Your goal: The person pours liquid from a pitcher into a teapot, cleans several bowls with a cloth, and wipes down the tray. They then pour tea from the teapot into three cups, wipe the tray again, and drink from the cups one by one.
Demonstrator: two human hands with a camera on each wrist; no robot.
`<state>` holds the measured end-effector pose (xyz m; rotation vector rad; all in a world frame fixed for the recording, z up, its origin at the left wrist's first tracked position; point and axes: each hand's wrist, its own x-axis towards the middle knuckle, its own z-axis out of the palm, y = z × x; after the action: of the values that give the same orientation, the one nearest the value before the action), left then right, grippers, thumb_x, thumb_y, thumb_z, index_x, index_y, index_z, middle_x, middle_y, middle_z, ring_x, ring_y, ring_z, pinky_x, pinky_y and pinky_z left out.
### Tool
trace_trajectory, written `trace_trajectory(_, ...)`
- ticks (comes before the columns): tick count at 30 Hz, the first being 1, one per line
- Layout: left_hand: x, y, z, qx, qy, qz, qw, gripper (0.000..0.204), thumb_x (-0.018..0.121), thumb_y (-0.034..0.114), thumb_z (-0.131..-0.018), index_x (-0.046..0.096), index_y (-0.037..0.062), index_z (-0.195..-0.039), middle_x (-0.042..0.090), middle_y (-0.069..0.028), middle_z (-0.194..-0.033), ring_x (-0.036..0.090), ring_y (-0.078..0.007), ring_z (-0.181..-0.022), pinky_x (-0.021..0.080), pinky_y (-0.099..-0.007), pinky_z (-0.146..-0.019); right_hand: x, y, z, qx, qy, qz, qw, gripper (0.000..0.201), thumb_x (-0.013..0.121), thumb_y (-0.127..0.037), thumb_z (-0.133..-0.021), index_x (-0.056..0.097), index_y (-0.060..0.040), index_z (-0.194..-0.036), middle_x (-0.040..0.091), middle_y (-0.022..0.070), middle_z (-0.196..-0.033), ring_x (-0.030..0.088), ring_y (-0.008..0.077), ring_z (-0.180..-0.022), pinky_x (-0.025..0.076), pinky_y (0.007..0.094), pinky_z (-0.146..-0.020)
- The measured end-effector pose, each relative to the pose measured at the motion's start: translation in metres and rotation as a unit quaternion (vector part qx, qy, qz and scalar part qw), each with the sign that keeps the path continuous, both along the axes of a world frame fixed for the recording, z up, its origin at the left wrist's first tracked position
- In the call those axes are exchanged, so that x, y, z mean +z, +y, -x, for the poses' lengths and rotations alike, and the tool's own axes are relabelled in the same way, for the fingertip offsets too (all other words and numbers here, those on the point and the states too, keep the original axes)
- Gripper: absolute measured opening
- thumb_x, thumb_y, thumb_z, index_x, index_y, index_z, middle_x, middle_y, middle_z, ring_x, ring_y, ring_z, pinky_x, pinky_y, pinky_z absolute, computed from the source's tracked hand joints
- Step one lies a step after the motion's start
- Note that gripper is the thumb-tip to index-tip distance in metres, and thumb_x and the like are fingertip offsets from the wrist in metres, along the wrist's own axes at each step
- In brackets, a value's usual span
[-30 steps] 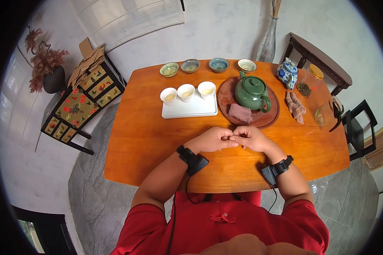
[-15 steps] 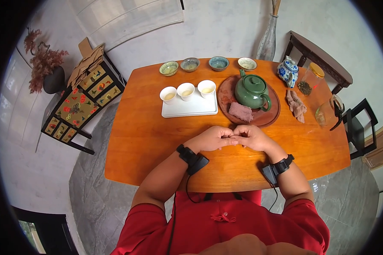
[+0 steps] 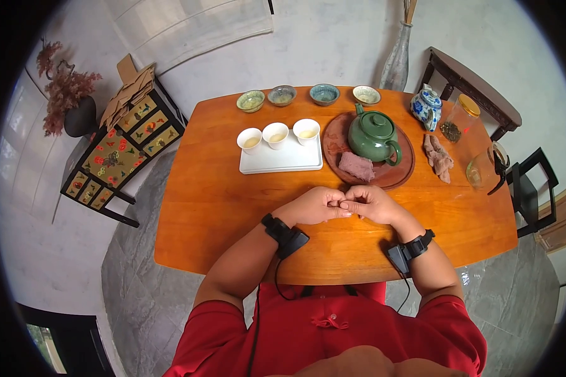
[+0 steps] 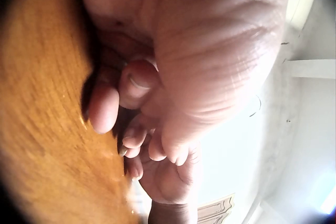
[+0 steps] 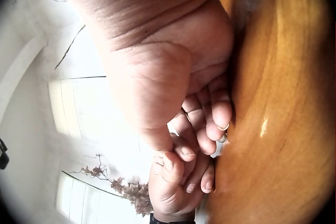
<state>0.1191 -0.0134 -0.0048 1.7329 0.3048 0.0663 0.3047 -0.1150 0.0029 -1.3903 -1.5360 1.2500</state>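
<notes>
My left hand (image 3: 316,205) and right hand (image 3: 370,204) rest on the wooden table (image 3: 233,213), fingertips meeting, thumbs touching. Both wrist views show fingers loosely curled with nothing in them. Just beyond the hands lies a folded mauve cloth (image 3: 356,166) on a round brown tray (image 3: 404,169). A lidded green teapot (image 3: 372,138) stands on that tray, its handle toward the right. Left of it, a white rectangular tray (image 3: 280,164) bears three white cups, a left cup (image 3: 249,141), a middle cup (image 3: 275,135) and a right cup (image 3: 307,132), each with pale yellow liquid.
Several small glazed bowls (image 3: 251,101) line the far edge. To the right are a blue-and-white teapot (image 3: 426,107), a jar of tea leaves (image 3: 460,118), a crumpled cloth (image 3: 438,158) and a glass pitcher (image 3: 481,168). A painted cabinet (image 3: 121,154) stands left; a black chair (image 3: 534,191) right.
</notes>
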Motion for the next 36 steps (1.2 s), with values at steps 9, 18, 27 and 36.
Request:
trace_trajectory(9,-0.005,0.001,-0.001,-0.001,-0.028,-0.024,0.999,0.016,0.066,0.021,-0.09,0.061,0.0058,-0.09,0.058,0.0065,-0.078,0.05,-0.002,-0.067,0.045,-0.0204,-0.056,-0.001,0.0,-0.001,-0.001,0.002,0.006,1.0,0.021,0.066,-0.025,-0.09,0.063,-0.0045,-0.09,0.059,-0.0027,-0.075,0.051,0.0049,-0.064,0.044,0.0214,-0.053)
trace_trajectory(18,0.003,-0.002,0.0,0.009,0.008,0.0,1.0,0.02,0.064,0.025,-0.091,0.062,0.0058,-0.094,0.059,0.0052,-0.081,0.052,-0.0031,-0.072,0.047,-0.0212,-0.057,-0.003,0.001,-0.002,0.0,-0.003,0.002,1.0,0.02,0.064,-0.024,-0.091,0.063,-0.004,-0.091,0.059,-0.0023,-0.076,0.052,0.0051,-0.064,0.044,0.0211,-0.053)
trace_trajectory(27,0.0,0.0,-0.001,0.004,0.007,0.007,1.0,0.014,0.063,0.02,-0.091,0.062,0.0058,-0.093,0.061,0.0057,-0.083,0.053,-0.0026,-0.073,0.047,-0.021,-0.058,0.002,0.0,0.0,-0.003,-0.004,0.007,1.0,0.021,0.065,-0.025,-0.09,0.063,-0.0044,-0.09,0.06,-0.002,-0.076,0.052,0.0052,-0.064,0.045,0.0212,-0.053)
trace_trajectory(36,-0.003,0.0,0.0,0.013,0.022,-0.002,1.0,0.013,0.062,0.019,-0.092,0.062,0.0065,-0.094,0.063,0.0057,-0.085,0.054,-0.0024,-0.074,0.047,-0.0209,-0.058,-0.003,0.0,-0.001,-0.003,0.011,0.011,1.0,0.022,0.065,-0.027,-0.09,0.063,-0.0048,-0.09,0.06,-0.0027,-0.076,0.052,0.0051,-0.064,0.044,0.0209,-0.053)
